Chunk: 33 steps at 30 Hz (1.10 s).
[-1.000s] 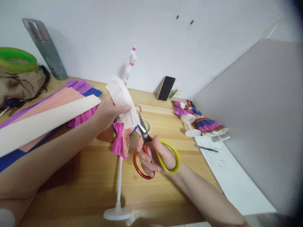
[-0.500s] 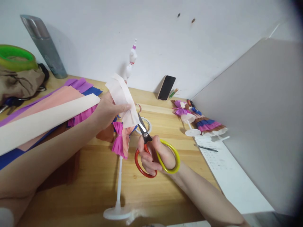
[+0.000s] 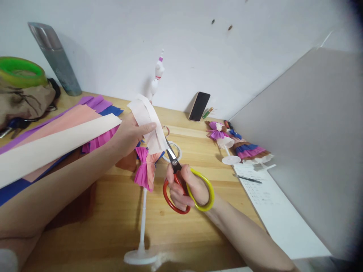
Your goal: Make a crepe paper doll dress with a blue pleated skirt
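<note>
Between the thumb and fingers of my left hand (image 3: 132,132) is a folded piece of white crepe paper (image 3: 149,124). My right hand (image 3: 181,185) grips scissors (image 3: 175,163) with one red and one yellow handle loop. Their blades meet the paper's lower right edge and look nearly closed. Below the paper, a pleated pink and peach paper dress (image 3: 146,168) is gathered round a white stand (image 3: 143,223) with a round base. A roll of white tape (image 3: 177,151) lies behind the scissors, partly hidden.
Coloured crepe paper strips (image 3: 56,145) lie under and beside my left arm. At the back are a bottle (image 3: 56,60), a white figure (image 3: 157,75) and a phone (image 3: 199,106). Small paper dresses (image 3: 249,149) and a written sheet (image 3: 278,211) with a pen (image 3: 249,179) are at right.
The scissor handles have drawn slightly closer together, with the blades closing at the paper's edge. My left hand keeps its hold; the whole view has shifted slightly.
</note>
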Motion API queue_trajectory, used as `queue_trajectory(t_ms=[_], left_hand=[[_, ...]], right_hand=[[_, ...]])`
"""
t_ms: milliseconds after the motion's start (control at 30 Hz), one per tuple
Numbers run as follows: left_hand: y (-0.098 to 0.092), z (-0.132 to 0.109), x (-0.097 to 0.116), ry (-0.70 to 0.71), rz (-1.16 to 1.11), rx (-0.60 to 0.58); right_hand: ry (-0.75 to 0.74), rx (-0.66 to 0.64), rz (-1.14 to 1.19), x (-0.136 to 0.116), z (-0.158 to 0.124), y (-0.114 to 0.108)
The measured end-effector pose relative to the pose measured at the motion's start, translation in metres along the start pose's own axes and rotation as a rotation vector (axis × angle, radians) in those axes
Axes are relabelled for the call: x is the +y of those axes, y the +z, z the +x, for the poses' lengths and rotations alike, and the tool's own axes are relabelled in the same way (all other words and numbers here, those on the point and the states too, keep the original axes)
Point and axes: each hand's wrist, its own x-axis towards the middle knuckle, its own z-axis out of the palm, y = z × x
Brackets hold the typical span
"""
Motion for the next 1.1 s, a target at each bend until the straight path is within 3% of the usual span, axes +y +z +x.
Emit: queue_trajectory(t_ms=[200,667,867,1100], left_hand=[[0.005,-0.004,-0.004,-0.068,-0.109,-0.104],[0.006,-0.008,0.003,-0.167,0.067,0.013],[0.004,-0.008,0.003,-0.140,0.106,-0.015],[0.004,-0.007,-0.002,-0.105,0.179,0.034]], right_hand=[[-0.011,0.034,-0.024,-0.001,0.001,0.003],[-0.003,0.015,0.025,0.002,0.004,-0.001],[0.048,-0.012,0.020,-0.005,0.001,0.002],[0.008,-0.040,0.015,-0.002,0.001,-0.002]])
